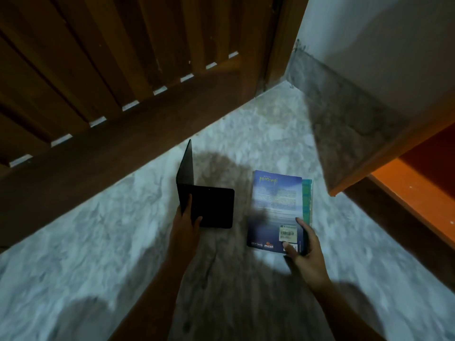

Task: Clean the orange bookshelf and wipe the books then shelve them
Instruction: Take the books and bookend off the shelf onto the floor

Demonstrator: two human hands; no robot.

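The left hand grips a black L-shaped bookend. The right hand holds a blue book by its lower corner, over the marbled floor. The orange bookshelf is near, to the right.

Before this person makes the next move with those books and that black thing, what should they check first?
1. Left hand grips the black bookend: ok.
2. Right hand holds the blue book, thumb on its cover: ok.
3. Teal-edged book beneath is held too: cannot tell.
4. Orange bookshelf close by on the right: ok.
5. Blue book wiped clean: cannot tell, picture blurred.
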